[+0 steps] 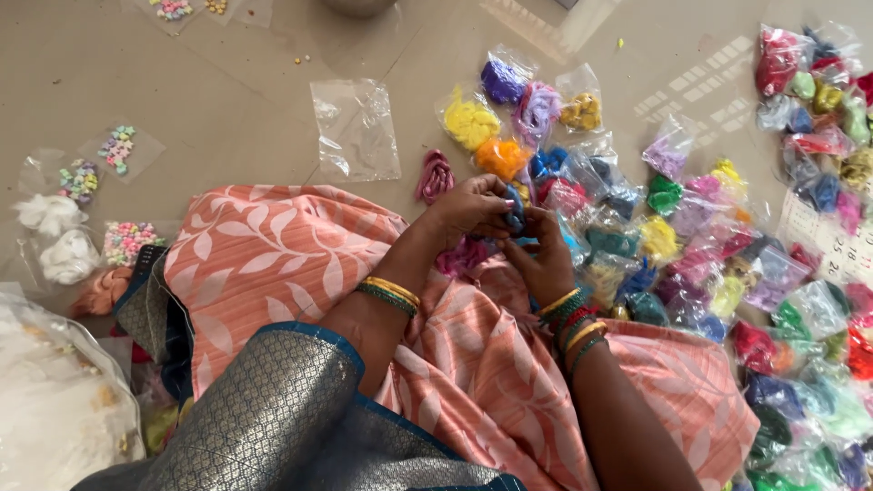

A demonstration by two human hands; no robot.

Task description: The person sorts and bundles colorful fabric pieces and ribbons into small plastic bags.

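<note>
A small blue bundle [516, 209] was held between both hands above the lap, just over the peach leaf-print cloth [273, 255]. The left hand [468, 207] was curled over it from the left, its fingers closed on the bundle's upper side. The right hand [548, 259] came up from below and to the right, its fingers bent and closed against the bundle's lower right edge. What showed of the bundle between the fingers was a narrow strip whose long axis ran roughly up and down in the view, the upper end pointing away from the person toward the floor ahead; most of it was hidden by the fingers, so its full shape could not be told. A pink piece [464, 257] was seen just beneath the left hand, lying on the cloth.

Yellow and green bangles [391, 295] were worn on the left wrist, and bangles of several colours [573, 325] on the right.

On the tiled floor [227, 82] ahead, an empty clear bag [355, 129] lay flat, well apart from the hands. To the right, many small clear packets [691, 236] of coloured material were spread, the nearest just beside the right hand. A loose pink skein [435, 176] lay near the left hand. Far left, packets of pastel beads [118, 150] and white puffs [55, 232] were set out.
</note>
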